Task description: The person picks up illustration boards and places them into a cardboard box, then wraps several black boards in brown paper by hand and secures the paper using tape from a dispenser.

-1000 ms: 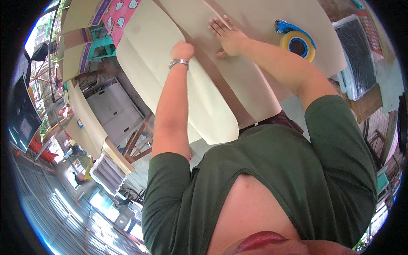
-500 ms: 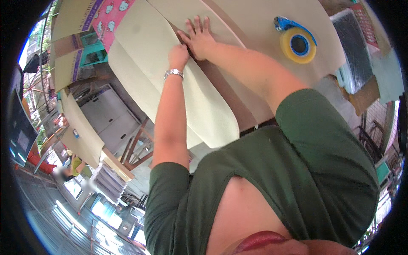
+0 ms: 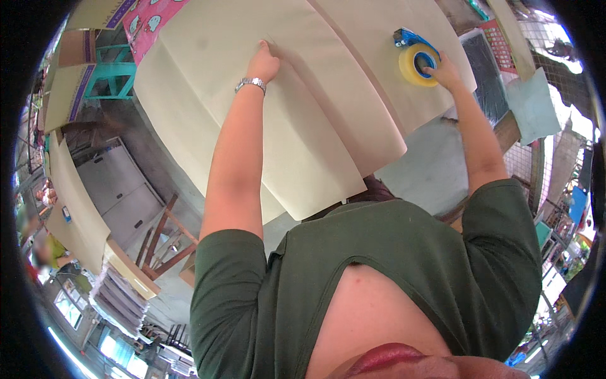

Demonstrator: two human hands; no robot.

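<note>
Large tan cardboard panels [image 3: 328, 120] spread out in front of me, with folds running away from my body. My left hand [image 3: 264, 63], with a metal watch [image 3: 251, 84] on its wrist, is closed at the edge of a cardboard flap [image 3: 252, 120], pressing where two panels meet. At the right my right hand [image 3: 444, 71] grips the blue tape dispenser [image 3: 407, 38] with its roll of clear yellowish tape [image 3: 410, 72]. Its thumb reaches into the roll's core, and the other fingers are partly hidden behind the roll. The dispenser lies on the right-hand panel.
A teal stool [image 3: 110, 72] and a pink patterned sheet [image 3: 142, 25] are at the far left. Below them stand a grey cabinet [image 3: 117, 183] and a long tan table [image 3: 76, 189]. A plastic-wrapped dark panel [image 3: 483, 76] and a red crate [image 3: 497, 47] stand at the right.
My right hand has left the cardboard beside my left hand and moved right to grip the tape dispenser. The raised flaps now lie flatter, with the gap between them closed.
</note>
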